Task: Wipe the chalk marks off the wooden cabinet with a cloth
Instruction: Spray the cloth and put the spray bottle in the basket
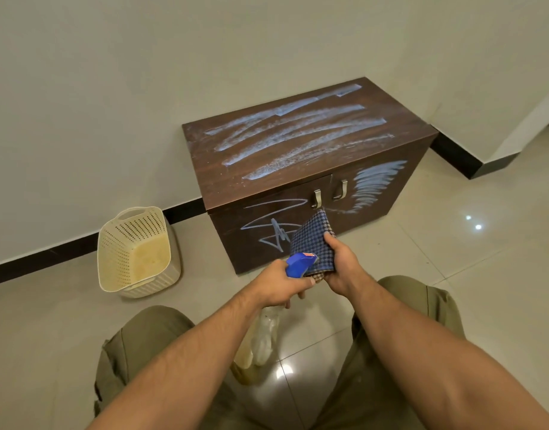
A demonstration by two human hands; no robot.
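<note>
Glossy tiled floor [484, 274], chalk-marked wooden cabinet [375, 212] against the wall, cream perforated basket [133, 243] beside it

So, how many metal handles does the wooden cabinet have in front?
2: left handle and right handle, side by side near the top middle of the cabinet front. Other sides are hidden.

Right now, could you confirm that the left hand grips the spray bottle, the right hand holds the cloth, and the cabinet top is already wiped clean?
Not quite: the top of the cabinet is not clean; the head view shows broad chalk streaks across it. The rest stands: the left hand grips the spray bottle and the right hand holds the cloth.
</note>
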